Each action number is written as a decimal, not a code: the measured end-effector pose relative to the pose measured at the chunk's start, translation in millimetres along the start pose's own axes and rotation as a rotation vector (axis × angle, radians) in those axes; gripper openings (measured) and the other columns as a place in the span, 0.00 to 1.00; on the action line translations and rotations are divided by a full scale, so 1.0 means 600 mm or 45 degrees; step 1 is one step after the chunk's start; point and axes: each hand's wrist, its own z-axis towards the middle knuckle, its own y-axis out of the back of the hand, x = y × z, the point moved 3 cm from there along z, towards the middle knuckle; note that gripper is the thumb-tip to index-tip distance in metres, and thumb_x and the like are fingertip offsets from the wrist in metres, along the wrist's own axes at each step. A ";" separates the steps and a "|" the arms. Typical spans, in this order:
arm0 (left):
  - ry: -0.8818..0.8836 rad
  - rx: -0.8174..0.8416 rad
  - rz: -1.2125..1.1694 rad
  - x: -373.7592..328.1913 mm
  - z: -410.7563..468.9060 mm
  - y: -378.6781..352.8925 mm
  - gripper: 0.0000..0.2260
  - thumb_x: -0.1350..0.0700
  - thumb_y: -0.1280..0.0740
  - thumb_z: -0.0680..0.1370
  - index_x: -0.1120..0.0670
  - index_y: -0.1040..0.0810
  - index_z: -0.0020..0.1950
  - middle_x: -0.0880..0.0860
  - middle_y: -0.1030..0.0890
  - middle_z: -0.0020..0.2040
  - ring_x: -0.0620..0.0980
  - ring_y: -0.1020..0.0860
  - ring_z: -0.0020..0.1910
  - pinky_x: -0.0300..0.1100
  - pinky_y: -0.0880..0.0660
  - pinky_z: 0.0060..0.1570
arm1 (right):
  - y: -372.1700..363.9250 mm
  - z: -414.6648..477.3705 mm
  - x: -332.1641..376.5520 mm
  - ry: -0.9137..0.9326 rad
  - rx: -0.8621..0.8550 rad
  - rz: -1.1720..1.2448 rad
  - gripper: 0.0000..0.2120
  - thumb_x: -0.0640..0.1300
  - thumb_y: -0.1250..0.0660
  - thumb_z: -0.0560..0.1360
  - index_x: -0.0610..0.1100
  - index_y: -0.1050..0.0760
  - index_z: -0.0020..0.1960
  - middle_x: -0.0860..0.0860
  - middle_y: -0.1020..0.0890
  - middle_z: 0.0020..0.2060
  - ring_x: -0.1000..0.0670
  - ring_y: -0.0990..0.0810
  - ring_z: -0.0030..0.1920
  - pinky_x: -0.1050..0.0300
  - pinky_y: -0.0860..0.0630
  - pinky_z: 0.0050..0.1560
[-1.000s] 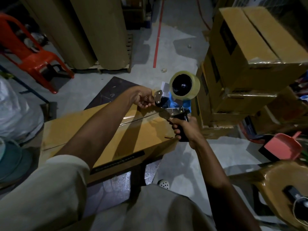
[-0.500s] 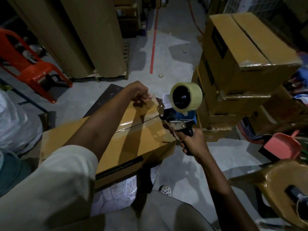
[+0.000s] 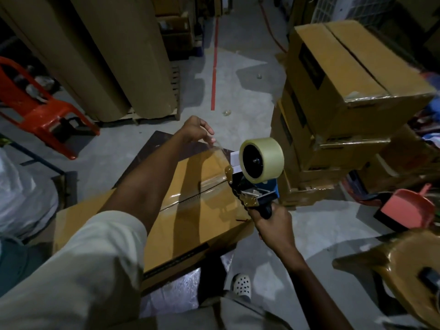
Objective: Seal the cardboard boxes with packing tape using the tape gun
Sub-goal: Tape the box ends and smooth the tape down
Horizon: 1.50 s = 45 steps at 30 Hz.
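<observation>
1. Lying shut on a dark stand (image 3: 157, 145), the box (image 3: 190, 225) hides its contents (flaps meet at a seam).
2. Above the box's far edge, the left hand (image 3: 192, 131) pinches clear tape (image 3: 219, 150); its fingertips are blurred.
3. At the box's right edge, the right hand (image 3: 273, 222) has its fingers curled round the handle of the gun (image 3: 252, 194).
4. Stacked boxes (image 3: 345, 79) on the right are partly cut off.

Hands: two, left hand (image 3: 194, 131) and right hand (image 3: 273, 222). Tape gun (image 3: 256, 196): one, in the right fingers; tape roll (image 3: 269, 160): one. Tape strip (image 3: 220, 151): one, pinched by the left fingers. Boxes: one near box (image 3: 202, 225) under the left fingers, at least three stacked boxes (image 3: 357, 67) right of the right fingers. Red chair (image 3: 40, 110): one.
</observation>
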 end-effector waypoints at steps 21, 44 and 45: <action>-0.081 -0.363 0.069 0.103 0.048 -0.065 0.06 0.55 0.19 0.69 0.49 0.15 0.36 0.44 0.16 0.37 0.43 0.18 0.42 0.45 0.18 0.48 | -0.041 0.018 -0.010 -0.074 -0.083 -0.180 0.17 0.44 0.25 0.73 0.46 0.30 0.32 0.53 0.27 0.24 0.61 0.25 0.28 0.67 0.32 0.29; -0.685 -0.057 0.886 0.120 -0.054 -0.134 0.25 0.44 0.60 0.87 0.48 0.50 0.84 0.45 0.49 0.83 0.42 0.55 0.82 0.54 0.60 0.80 | -0.026 0.018 0.004 -0.101 0.009 -0.117 0.11 0.43 0.26 0.75 0.46 0.25 0.36 0.52 0.22 0.28 0.55 0.23 0.30 0.63 0.31 0.28; -0.672 -0.059 0.874 0.119 -0.053 -0.132 0.25 0.43 0.61 0.86 0.47 0.50 0.84 0.45 0.48 0.83 0.42 0.55 0.82 0.54 0.60 0.80 | -0.024 0.016 0.003 -0.099 0.013 -0.122 0.12 0.43 0.26 0.75 0.46 0.25 0.36 0.52 0.22 0.28 0.55 0.23 0.30 0.64 0.31 0.28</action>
